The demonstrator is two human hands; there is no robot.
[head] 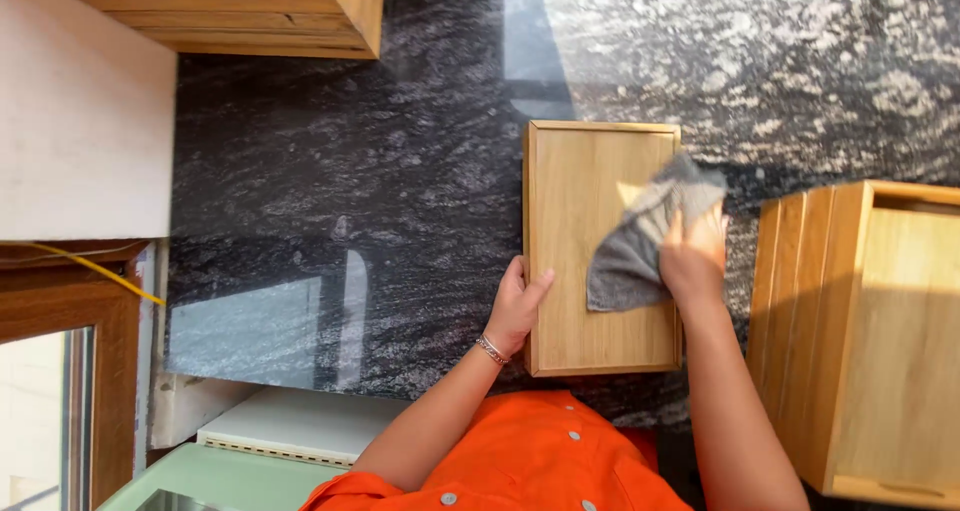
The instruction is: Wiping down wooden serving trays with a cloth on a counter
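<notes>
1. So there's a flat wooden box (590, 261) sitting on a dark speckled stone counter (350, 171), right between the two hands.
2. Left hand (515, 306) is clamped on the box's left long edge near the bottom corner, thumb lying over the top face, fingers wrapped down the side.
3. Right hand (693, 256) is pressed flat onto a grey cloth (645, 241) at the box's right edge, fingers spread out over the cloth rather than balled up around it.
4. The cloth lies on the box's top face and trails from under that hand back toward the left hand, hanging a bit past the right rim too.
5. The box's long axis runs straight away from the person's body, short ends near and far.
6. Just off to the right of the right hand is a bigger wooden crate (860, 341), near but not touching the box. Another wooden crate (250, 11) sits well beyond the left hand.
</notes>
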